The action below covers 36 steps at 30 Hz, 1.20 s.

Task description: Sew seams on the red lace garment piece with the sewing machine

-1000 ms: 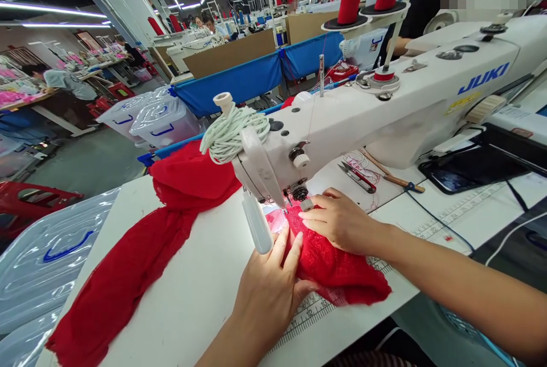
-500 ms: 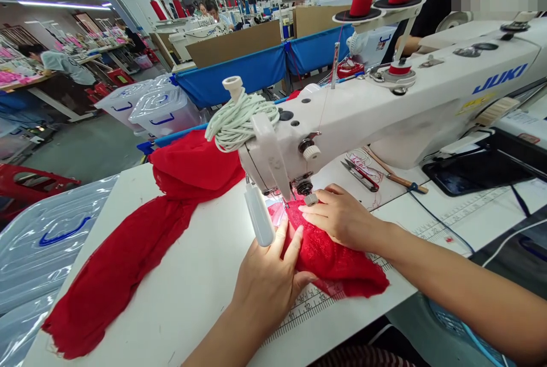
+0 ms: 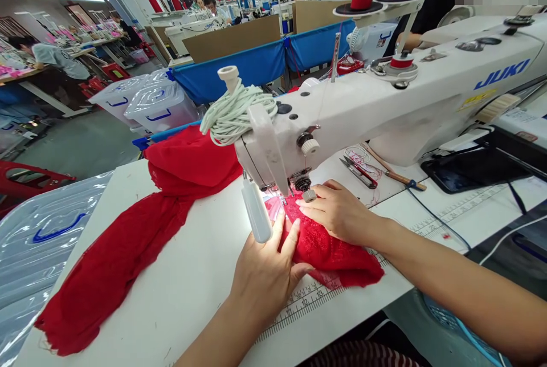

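A piece of red lace fabric (image 3: 329, 253) lies under the needle end of a white sewing machine (image 3: 342, 122). My left hand (image 3: 265, 270) rests on the lace's left edge, fingers spread and stretched toward the presser foot (image 3: 284, 199). On the lace's upper right lies my right hand (image 3: 337, 210), its fingers extended flat and the tips close to the needle area, partly behind a small knob. A white lamp (image 3: 257, 213) hangs beside my left fingers and lights the cloth. The fabric right under the foot is mostly hidden.
A long bunched red cloth (image 3: 115, 264) lies on the left of the white table (image 3: 179, 310). Thread snips (image 3: 359, 172), a wooden-handled tool (image 3: 401, 180) and a black phone-like device (image 3: 474, 170) lie right of the needle. Clear plastic bins (image 3: 154, 105) stand beyond. A person sits behind the machine.
The whole view has shifted slightly, with the machine and cloth a little further left and up in the picture. Both hands keep nearly the same pose on the lace.
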Available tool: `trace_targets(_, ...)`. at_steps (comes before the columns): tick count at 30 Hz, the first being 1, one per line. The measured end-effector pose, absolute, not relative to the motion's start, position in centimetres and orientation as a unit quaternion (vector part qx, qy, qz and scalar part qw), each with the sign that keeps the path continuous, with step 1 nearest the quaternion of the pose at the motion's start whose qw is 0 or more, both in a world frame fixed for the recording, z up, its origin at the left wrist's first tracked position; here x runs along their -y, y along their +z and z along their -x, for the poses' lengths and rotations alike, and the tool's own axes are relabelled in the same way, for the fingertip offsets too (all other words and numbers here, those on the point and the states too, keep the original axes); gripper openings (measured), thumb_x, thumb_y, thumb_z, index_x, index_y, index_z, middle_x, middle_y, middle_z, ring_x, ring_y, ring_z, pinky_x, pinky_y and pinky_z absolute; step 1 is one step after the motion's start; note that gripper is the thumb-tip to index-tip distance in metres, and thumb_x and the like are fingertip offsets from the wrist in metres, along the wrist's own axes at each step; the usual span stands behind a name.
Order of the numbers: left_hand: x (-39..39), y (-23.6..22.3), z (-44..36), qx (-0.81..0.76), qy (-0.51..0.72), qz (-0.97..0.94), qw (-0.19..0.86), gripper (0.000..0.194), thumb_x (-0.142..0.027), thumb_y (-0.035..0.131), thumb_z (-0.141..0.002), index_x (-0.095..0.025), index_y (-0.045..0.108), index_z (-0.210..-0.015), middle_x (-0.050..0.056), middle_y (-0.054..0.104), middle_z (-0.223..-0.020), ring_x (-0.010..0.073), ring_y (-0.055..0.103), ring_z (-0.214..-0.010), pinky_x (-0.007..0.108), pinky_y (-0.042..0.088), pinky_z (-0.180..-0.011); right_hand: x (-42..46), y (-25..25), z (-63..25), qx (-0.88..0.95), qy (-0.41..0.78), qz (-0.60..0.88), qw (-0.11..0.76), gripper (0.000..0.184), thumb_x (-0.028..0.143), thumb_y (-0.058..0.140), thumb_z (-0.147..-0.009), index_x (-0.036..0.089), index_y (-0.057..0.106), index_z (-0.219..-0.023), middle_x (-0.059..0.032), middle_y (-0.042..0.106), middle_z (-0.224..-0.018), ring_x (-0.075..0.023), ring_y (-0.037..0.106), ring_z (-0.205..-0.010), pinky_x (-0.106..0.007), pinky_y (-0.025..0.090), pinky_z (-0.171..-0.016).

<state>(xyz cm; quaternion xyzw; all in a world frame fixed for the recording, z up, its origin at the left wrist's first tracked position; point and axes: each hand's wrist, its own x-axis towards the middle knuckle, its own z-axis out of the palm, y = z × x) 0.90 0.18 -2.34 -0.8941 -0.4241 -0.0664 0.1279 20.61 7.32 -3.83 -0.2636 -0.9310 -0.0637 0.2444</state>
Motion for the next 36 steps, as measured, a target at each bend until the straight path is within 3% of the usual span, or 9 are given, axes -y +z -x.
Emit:
trace_targets(7,-0.6,-2.7,-0.7,0.425,-0.066,0.887,0.166,0.062,-0.052,0.025,-0.094,-0.008,0.060,-0.120,0.025,0.059,-0.124,0.0335,0.061,-0.102,0.044,0.050,-0.073,-7.5,-3.6,-20.7,0.934,-0.048,0.278,0.221,0.029,0.005,0.037,-0.092,0.014,0.065,-0.091,-0.0047,0.065,-0.077,-0.0193,0.046,-0.088,-0.032,0.029,-0.070)
trace_targets(11,-0.7,-2.7,-0.6,0.429,-0.077,0.885,0.165,0.066,-0.056,0.024,-0.093,-0.008,0.058,-0.123,0.024,0.058,-0.125,0.0352,0.058,-0.107,0.042,0.050,-0.071,-7.3,-3.4,-21.0,0.937,-0.043,0.260,0.230,0.033,0.002,0.037,-0.089,0.016,0.063,-0.101,-0.0053,0.068,-0.095,-0.0197,0.046,-0.094,-0.033,0.031,-0.076)
trace_targets(14,-0.8,-2.5,-0.5,0.399,-0.085,0.902,0.139,0.071,-0.057,0.018,-0.093,-0.006,0.059,-0.120,0.021,0.063,-0.115,0.0280,0.064,-0.091,0.034,0.049,-0.058,-7.1,-3.2,-21.1,0.948,-0.034,0.234,0.215,0.031,-0.001,0.040,-0.084,0.019,0.064,-0.090,-0.0031,0.068,-0.101,-0.0177,0.046,-0.090,-0.033,0.030,-0.075)
trace_targets(18,-0.8,-2.4,-0.6,0.400,-0.082,0.906,0.114,0.059,-0.045,0.019,-0.097,-0.006,0.061,-0.112,0.016,0.067,-0.096,0.0209,0.064,-0.070,0.029,0.046,-0.049,-7.1,-3.3,-21.1,0.951,-0.046,0.223,0.212,0.026,-0.003,0.044,-0.076,0.018,0.060,-0.075,-0.0027,0.069,-0.091,-0.0167,0.045,-0.082,-0.032,0.026,-0.070)
trace_targets(21,-0.7,-2.6,-0.6,0.415,-0.079,0.901,0.103,0.055,-0.041,0.023,-0.098,-0.004,0.056,-0.121,0.018,0.066,-0.099,0.0220,0.064,-0.075,0.030,0.049,-0.052,-7.1,-3.2,-21.2,0.952,-0.053,0.218,0.210,0.024,-0.004,0.045,-0.072,0.017,0.058,-0.073,-0.0032,0.068,-0.086,-0.0167,0.044,-0.079,-0.032,0.024,-0.067)
trace_targets(28,0.0,-2.7,-0.5,0.410,-0.062,0.905,0.089,0.069,-0.059,0.022,-0.091,-0.009,0.054,-0.126,0.023,0.058,-0.125,0.0309,0.062,-0.100,0.043,0.053,-0.074,-7.1,-3.3,-21.2,0.952,-0.040,0.231,0.195,0.021,-0.003,0.048,-0.068,0.017,0.054,-0.069,-0.0024,0.065,-0.081,-0.0168,0.046,-0.082,-0.031,0.024,-0.068)
trace_targets(36,0.4,-3.4,-0.7,0.409,-0.063,0.905,0.100,0.069,-0.056,0.022,-0.093,-0.004,0.054,-0.123,0.027,0.056,-0.126,0.0340,0.061,-0.099,0.049,0.050,-0.078,-7.1,-3.2,-21.3,0.953,-0.037,0.234,0.191,0.024,-0.004,0.046,-0.070,0.017,0.057,-0.071,-0.0025,0.065,-0.078,-0.0163,0.046,-0.081,-0.032,0.026,-0.068)
